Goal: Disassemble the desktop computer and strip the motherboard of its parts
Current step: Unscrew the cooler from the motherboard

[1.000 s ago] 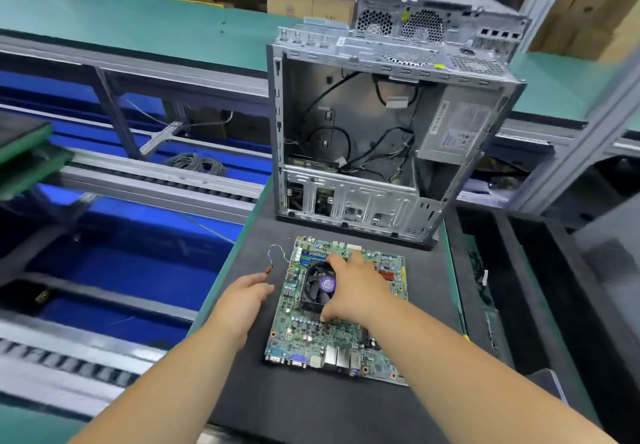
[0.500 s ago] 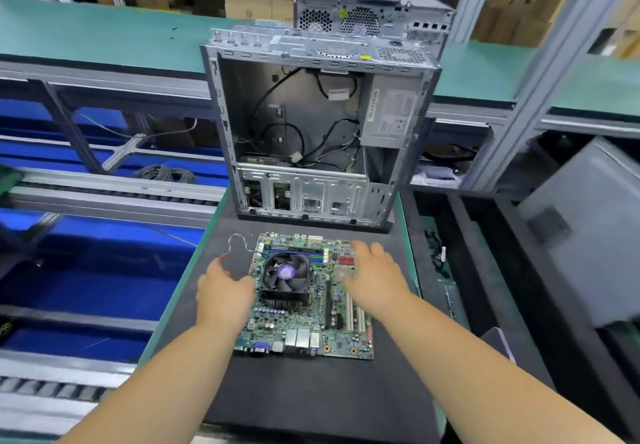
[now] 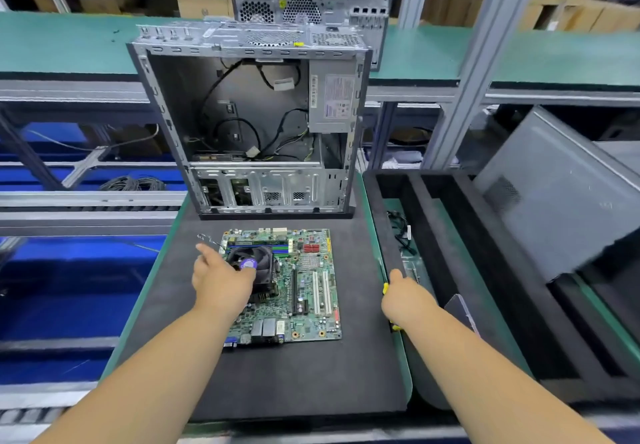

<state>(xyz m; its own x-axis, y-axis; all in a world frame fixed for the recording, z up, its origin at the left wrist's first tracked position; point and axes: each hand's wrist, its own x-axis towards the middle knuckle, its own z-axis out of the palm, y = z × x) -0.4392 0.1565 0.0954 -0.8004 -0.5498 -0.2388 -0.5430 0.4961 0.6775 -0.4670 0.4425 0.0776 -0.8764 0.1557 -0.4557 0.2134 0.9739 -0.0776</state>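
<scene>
Both bare forearms reach in from the near edge. Left hand [image 3: 221, 279] is out in front, palm down, fingers relaxed and spread a bit, index finger pointing far-left. Right hand [image 3: 403, 296] is off to the right, well apart from the left, knuckles up, fingers curled down out of sight, so can't tell what they're doing.

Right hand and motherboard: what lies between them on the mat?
In the head view, only bare black mat lies between the right hand, at the mat's right edge by something yellow, and the motherboard; nothing sits on that strip.
</scene>
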